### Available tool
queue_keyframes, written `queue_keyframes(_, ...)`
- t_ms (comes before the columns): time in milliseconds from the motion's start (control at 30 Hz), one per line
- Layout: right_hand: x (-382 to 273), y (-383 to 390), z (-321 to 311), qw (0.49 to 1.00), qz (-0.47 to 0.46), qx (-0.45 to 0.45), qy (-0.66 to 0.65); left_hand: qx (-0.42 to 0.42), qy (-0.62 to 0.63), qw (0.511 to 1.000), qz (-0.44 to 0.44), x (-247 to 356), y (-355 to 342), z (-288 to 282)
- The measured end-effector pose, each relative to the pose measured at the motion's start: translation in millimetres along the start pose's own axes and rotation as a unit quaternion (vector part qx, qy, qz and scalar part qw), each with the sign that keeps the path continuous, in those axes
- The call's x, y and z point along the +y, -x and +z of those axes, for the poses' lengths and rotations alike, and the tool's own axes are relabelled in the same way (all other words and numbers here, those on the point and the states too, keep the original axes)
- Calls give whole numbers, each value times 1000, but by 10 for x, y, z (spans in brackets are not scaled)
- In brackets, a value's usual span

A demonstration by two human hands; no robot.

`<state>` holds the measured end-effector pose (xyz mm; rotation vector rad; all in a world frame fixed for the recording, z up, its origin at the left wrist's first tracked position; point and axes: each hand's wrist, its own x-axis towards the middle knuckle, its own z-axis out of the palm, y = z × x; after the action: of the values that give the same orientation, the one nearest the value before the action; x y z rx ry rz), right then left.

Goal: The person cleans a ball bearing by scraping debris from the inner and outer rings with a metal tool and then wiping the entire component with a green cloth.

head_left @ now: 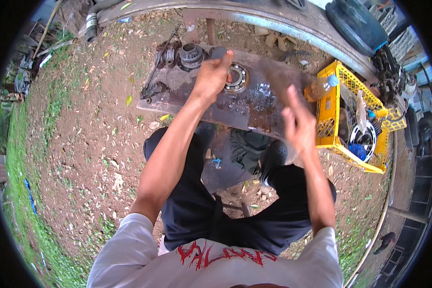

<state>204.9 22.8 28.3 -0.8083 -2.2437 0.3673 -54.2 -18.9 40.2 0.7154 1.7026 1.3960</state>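
My left hand (pixel 212 79) is closed around a dark grey round-ended piece (pixel 219 53) that shows above the fist. Just beside that fist, a ball bearing (pixel 243 85) lies on a greasy metal-topped work board (pixel 269 108). My right hand (pixel 300 124) is raised over the board's right part, its fingers closed on a long brownish tool (pixel 273 79). Motion smears that tool, so its kind cannot be made out. Left of the bearing stands a ribbed metal hub (pixel 191 55), with dark metal parts (pixel 168 55) beside it.
A yellow plastic crate (pixel 336 113) with assorted parts stands right of the board, an orange-liquid bottle (pixel 321 88) at its edge. A dark rod (pixel 159 65) lies along the board's left end. A dark cloth (pixel 248 150) lies between my feet. Behind runs a long bench (pixel 259 21).
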Motion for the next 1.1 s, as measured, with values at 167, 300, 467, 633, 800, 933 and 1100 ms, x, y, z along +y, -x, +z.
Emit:
queue_keyframes(167,77,-91,49,999,4,6,36,-41,43,998,14,-13,38,63)
queue_keyframes(300,9,74,128,999,-23,-36,-19,-63,38,997,-17,53,90,162)
queue_keyframes(467,-13,-83,90,999,-19,-31,-6,-66,38,997,8,-85,16,62)
queue_keyframes(633,122,-170,1,996,86,-30,24,-64,34,997,-40,124,156,4)
queue_keyframes(800,-102,-138,11,998,61,22,-26,-66,128,988,-50,-43,-17,22)
queue_keyframes(933,-84,-168,-47,988,147,-18,-54,-89,209,968,-110,-56,-55,64)
queue_keyframes(1100,-252,-78,34,995,63,3,-71,-30,158,982,-98,-72,-27,136)
